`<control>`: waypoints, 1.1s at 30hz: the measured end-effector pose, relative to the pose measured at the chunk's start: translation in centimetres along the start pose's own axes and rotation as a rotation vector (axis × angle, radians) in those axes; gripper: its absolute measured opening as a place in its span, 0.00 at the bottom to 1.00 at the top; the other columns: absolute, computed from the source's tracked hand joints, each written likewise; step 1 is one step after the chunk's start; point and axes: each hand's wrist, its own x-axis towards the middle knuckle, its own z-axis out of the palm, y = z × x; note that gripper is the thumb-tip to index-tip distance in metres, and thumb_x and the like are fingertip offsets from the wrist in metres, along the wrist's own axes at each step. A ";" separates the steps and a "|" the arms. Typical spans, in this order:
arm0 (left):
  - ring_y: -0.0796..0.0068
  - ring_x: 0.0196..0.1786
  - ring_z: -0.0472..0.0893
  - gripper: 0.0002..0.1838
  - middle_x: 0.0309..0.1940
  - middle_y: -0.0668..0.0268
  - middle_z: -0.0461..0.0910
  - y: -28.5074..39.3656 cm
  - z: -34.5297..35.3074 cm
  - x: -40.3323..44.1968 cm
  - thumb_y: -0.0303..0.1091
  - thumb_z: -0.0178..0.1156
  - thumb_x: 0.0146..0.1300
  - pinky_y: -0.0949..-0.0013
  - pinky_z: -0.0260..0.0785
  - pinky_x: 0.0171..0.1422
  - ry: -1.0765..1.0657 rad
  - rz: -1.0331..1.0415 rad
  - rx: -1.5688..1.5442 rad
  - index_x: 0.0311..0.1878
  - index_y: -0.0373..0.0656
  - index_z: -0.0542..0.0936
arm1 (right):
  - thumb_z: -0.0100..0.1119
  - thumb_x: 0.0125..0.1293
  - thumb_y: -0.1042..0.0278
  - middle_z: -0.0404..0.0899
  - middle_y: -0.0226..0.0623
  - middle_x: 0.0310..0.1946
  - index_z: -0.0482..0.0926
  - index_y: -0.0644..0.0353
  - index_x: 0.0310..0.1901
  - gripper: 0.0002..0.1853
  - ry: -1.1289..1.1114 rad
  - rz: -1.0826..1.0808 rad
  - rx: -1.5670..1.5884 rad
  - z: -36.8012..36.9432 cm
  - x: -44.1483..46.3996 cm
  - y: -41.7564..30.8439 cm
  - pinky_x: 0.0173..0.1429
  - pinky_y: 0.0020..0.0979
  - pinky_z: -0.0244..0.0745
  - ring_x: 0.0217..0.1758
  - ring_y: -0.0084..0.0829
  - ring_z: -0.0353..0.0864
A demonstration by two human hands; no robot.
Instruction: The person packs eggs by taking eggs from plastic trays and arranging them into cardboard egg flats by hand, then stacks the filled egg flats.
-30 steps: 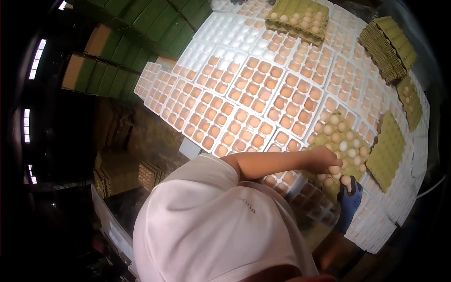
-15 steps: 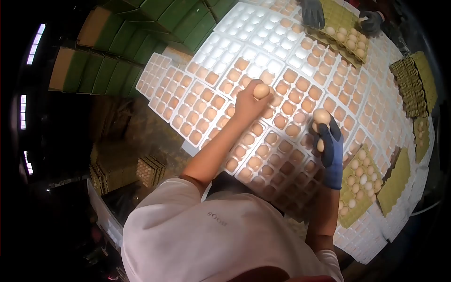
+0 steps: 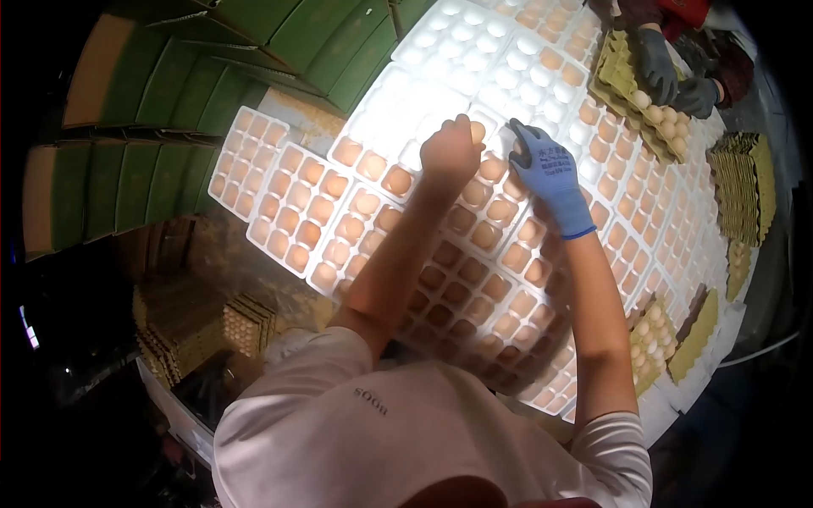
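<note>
My bare left hand point(image 3: 450, 157) is closed around a light brown egg point(image 3: 478, 133) above the white plastic egg trays. Beside it, my right hand point(image 3: 549, 173) wears a blue-grey glove with printed lettering. Its fingers curl over the tray cells, with a bit of egg point(image 3: 517, 147) showing at the fingertips. Below both hands, the cells hold brown eggs such as this one point(image 3: 475, 192). Beyond my left hand lie white trays with bare cells point(image 3: 398, 106). My right palm is hidden.
Green boxes point(image 3: 279, 34) are stacked at the upper left. At the upper right, a co-worker's gloved hands point(image 3: 677, 85) are at a pulp tray of eggs point(image 3: 622, 72). Stacked pulp trays point(image 3: 741, 182) stand at the right; another pulp tray with eggs point(image 3: 650, 343) lies lower right.
My right hand has moved up and left from the right-hand trays to beside my left hand. My left hand still holds an egg. The view has shifted, and the co-worker's hands have moved together.
</note>
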 end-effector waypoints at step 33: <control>0.33 0.78 0.62 0.30 0.77 0.38 0.63 -6.1 0.4 -9.0 0.38 0.67 0.67 0.40 0.57 0.80 0.122 0.390 0.202 0.69 0.35 0.73 | 0.62 0.69 0.75 0.89 0.44 0.50 0.82 0.63 0.65 0.22 0.539 0.382 0.414 0.7 -25.7 3.7 0.58 0.37 0.81 0.48 0.43 0.88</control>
